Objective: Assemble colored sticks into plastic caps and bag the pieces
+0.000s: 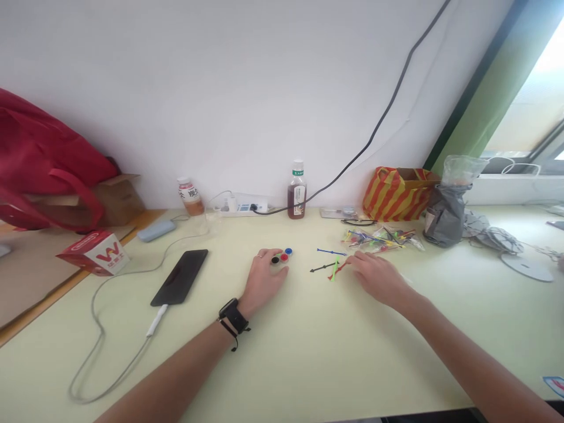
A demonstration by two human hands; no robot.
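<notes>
My left hand lies on the table with thumb and forefinger apart, curved around small round pieces. A black piece and a red piece sit between those fingers; a blue piece is just beyond them. The fingertips of my right hand are closed on one end of a thin red arrow. Across it lies a bright green arrow. A black arrow and a blue arrow rest to the left and behind.
Behind my right hand is a clear bag of coloured arrows. A drink bottle and a power strip stand by the wall. On the left lie a phone with its cable and a red-white box. A striped bag is back right.
</notes>
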